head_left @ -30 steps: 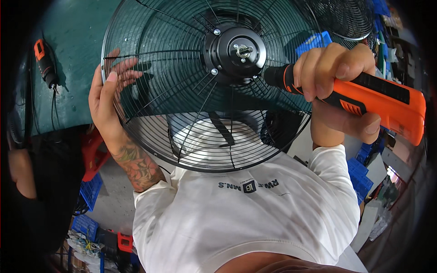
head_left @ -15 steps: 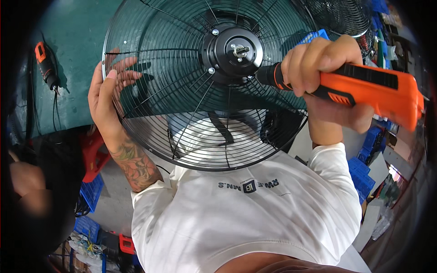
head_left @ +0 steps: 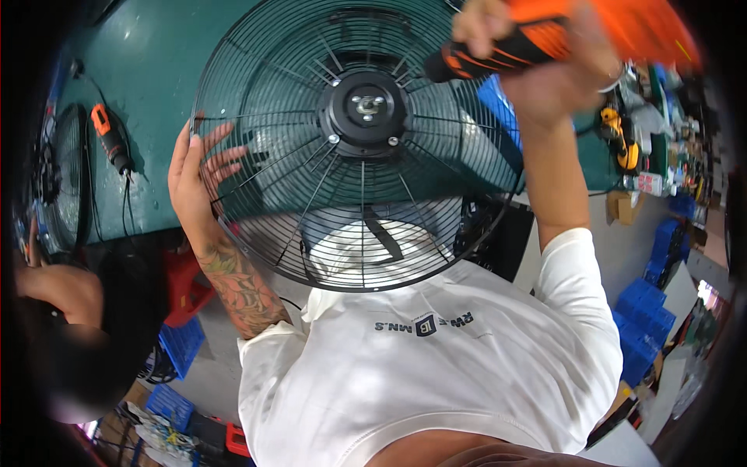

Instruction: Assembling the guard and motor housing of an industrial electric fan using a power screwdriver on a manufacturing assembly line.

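A round black wire fan guard (head_left: 376,289) stands in front of me, with a black motor (head_left: 366,117) fixed at its centre. Bolt heads show around the motor's edge. My left hand (head_left: 191,175) grips the guard's left rim, its thumb outside and its fingers behind the wires. In my right hand (head_left: 556,86), blurred by motion, is an orange and black power screwdriver (head_left: 537,39). Its dark nose points left and overlaps the guard's upper right, near the motor. Whether the bit touches a bolt, I cannot tell.
On the green table (head_left: 159,47) at left lies a corded orange and black screwdriver (head_left: 110,138). Another fan guard (head_left: 70,171) stands beyond it. A yellow and black drill (head_left: 620,140) rests at right. Blue crates (head_left: 642,323) stand lower right. At far left is another person's arm (head_left: 66,292).
The screwdriver and my right hand have moved up, from the motor's lower right to its upper right. The guard and motor have turned and shifted left. My left hand still holds the rim.
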Available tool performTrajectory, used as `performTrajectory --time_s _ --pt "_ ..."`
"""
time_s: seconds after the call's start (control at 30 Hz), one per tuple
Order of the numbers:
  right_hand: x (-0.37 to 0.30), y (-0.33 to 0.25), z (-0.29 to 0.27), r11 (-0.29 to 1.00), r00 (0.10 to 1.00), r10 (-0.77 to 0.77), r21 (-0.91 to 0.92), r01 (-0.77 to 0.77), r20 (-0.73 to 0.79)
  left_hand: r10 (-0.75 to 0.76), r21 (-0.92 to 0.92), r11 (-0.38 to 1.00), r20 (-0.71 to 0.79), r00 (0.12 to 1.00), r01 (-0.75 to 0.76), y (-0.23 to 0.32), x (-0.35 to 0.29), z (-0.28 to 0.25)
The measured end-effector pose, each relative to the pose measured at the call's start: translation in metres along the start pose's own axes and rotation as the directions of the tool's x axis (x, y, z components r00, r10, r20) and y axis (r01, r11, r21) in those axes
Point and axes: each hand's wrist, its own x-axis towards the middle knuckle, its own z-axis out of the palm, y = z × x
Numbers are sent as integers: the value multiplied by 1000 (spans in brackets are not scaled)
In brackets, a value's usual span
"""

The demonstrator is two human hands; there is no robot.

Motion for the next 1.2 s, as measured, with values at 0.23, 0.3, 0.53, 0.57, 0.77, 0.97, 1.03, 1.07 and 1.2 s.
performTrajectory --time_s 0.23,0.3,0.53,0.57,0.77,0.97,1.03,1.07,1.2 --pt "-11 43 -14 999 987 25 38 -20 -159 27 30 999 -16 1000 -27 -7 -1 5" --pt "-11 40 -12 993 979 82 100 -64 -188 28 25 999 27 999 -29 -7 3 6" --pt "-6 41 -8 989 995 57 138 -45 -85 46 21 999 23 999 -47 -11 3 4" --pt "-5 43 -9 992 996 33 121 -23 -83 48 26 998 18 999 -49 -12 2 5" --pt "0 47 -12 996 990 -90 -8 89 -106 59 39 997 23 998 -60 -12 1 9" --pt "2 50 17 924 932 -46 -369 -98 -360 72 46 996 27 997 -73 -11 0 9" --pt "1 53 15 893 946 -142 -450 -3 -290 49 7 999 91 995 -50 -11 0 7" --pt "-2 53 11 907 982 -54 -420 -28 -182 61 -12 998 111 992 -60 -11 -1 6" --pt "-2 54 0 922 998 -17 -386 -9 -63 65 -4 998 114 991 -65 -13 0 3"
